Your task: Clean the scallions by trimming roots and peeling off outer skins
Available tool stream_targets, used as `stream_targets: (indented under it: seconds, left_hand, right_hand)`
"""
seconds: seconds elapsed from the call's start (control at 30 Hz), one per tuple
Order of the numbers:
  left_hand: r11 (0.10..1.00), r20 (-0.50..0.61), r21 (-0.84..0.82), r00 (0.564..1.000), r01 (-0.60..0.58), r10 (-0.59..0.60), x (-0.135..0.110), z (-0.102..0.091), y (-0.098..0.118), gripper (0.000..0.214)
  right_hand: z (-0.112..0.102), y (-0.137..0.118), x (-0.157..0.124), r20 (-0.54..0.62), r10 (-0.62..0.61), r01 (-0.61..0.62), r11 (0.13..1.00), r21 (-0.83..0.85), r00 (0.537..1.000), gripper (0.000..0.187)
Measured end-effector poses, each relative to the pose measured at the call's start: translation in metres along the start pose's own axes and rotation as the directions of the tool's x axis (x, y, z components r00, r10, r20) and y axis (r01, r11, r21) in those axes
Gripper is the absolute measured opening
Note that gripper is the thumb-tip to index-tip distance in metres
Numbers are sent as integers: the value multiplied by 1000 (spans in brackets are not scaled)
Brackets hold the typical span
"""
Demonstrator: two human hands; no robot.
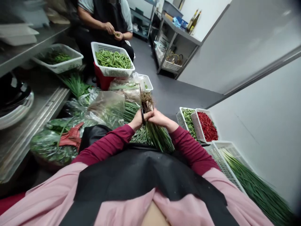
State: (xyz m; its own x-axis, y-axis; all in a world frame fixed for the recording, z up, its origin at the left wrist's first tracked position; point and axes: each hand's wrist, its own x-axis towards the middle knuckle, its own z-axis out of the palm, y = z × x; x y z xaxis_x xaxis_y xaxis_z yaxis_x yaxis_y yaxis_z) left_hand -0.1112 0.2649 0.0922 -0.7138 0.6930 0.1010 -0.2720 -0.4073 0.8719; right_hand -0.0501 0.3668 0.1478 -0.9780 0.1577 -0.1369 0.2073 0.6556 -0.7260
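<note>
A bunch of chives (pixel 158 135) is in front of my apron, its brown, tangled roots (pixel 147 99) pointing up and away and its green leaves hanging towards me. My right hand (pixel 160 119) is wrapped round the pale stems just below the roots. Against the bunch, my left hand (pixel 138 120) is closed on scissors (pixel 142 115) with a black handle; a thin dark blade rises beside the roots. The thumbs of both hands meet at the stems. More long green stalks (pixel 131 111) lie beyond my left hand.
A co-worker (pixel 105 18) sits ahead behind a basket of green pods (pixel 114 59). At right stand baskets of red chillies (pixel 207 125), green peppers (pixel 189 121) and long green stalks (pixel 254 179). Bagged greens (pixel 54 147) with red gloves (pixel 71 136) and a metal shelf (pixel 35 116) are left.
</note>
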Motion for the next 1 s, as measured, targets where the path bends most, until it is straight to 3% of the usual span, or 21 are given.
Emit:
stream_targets:
  seconds: [0.13, 0.23, 0.33, 0.43, 0.53, 0.63, 0.8, 1.0]
  left_hand:
    - [994, -125, -92, 989, 67, -78, -19, -18, -19, 46]
    - [978, -162, -174, 977, 112, -140, -25, -25, -20, 42]
    - [973, -181, -201, 972, 111, -148, -23, -30, -16, 39]
    - [999, -288, -18, 957, 39, -42, -20, -34, -14, 42]
    - [963, -409, 267, 907, 17, 98, -20, -36, -15, 46]
    - [933, -463, 357, 874, 33, 146, -19, -38, -22, 45]
    - [929, -438, 367, 891, 53, 122, -19, -40, -32, 45]
    - [874, -408, 485, 893, 37, 189, -21, -38, -32, 45]
  right_hand:
    - [17, 8, -2, 128, 34, -34, 999, -7, 991, 66]
    - [17, 33, -5, 142, 28, -64, 964, 256, 989, 79]
    - [32, 69, -18, 280, 29, -195, 785, 588, 960, 88]
    - [65, 91, -38, 452, 52, -397, 575, 715, 890, 92]
    - [94, 82, -50, 443, 28, -412, 424, 806, 896, 82]
    - [102, 60, -51, 446, 14, -424, 336, 841, 895, 62]
    - [89, 47, -48, 454, 80, -456, 300, 838, 887, 42]
    - [85, 45, -46, 482, 113, -489, 343, 802, 869, 42]
